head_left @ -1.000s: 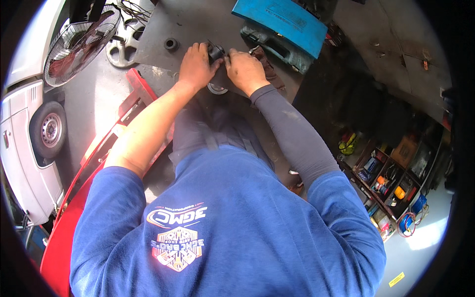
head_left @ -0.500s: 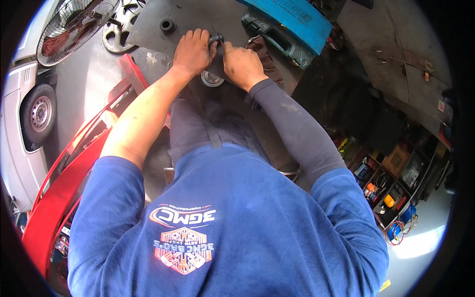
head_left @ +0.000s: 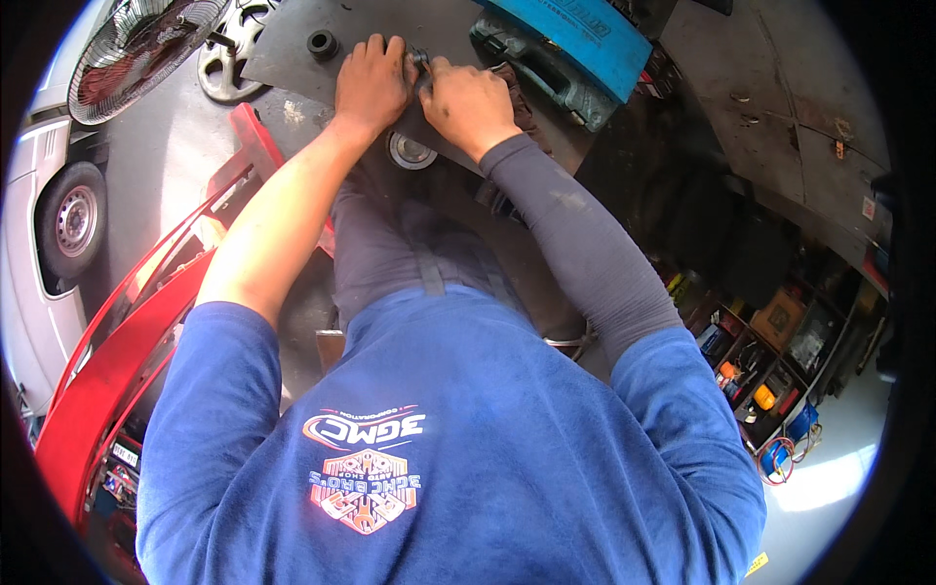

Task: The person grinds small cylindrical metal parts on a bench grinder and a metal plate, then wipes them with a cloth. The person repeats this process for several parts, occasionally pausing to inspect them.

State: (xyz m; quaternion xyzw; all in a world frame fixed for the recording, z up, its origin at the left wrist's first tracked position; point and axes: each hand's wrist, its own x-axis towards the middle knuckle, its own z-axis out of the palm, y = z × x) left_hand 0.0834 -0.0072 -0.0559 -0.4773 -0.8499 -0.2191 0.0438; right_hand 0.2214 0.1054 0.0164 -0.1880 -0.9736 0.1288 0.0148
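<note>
Over the grey work surface (head_left: 292,73), my left hand (head_left: 374,86) is closed around a small dark cylindrical part (head_left: 420,58), mostly covered by the fingers. My right hand (head_left: 470,105) meets it from the other side, its thumb and fingers pinched at the part's end; whatever sits in that pinch is too small to make out. Just below both hands lies a round silver metal piece (head_left: 411,150) with a ring-shaped rim. To the left of my left hand stands a short black hollow cylinder (head_left: 322,45). A crumpled brown cloth (head_left: 522,97) lies beside my right hand.
A blue case (head_left: 585,44) and a dark green case (head_left: 536,78) lie at the far right of the surface. On the left are a fan (head_left: 136,54), a wheel cover (head_left: 229,63), a red metal frame (head_left: 127,380) and a van (head_left: 44,292). Cluttered shelves (head_left: 770,351) stand right.
Both hands have shifted slightly up and left with the dark part, and the right hand sits closer to the left. The whole view has also moved a little.
</note>
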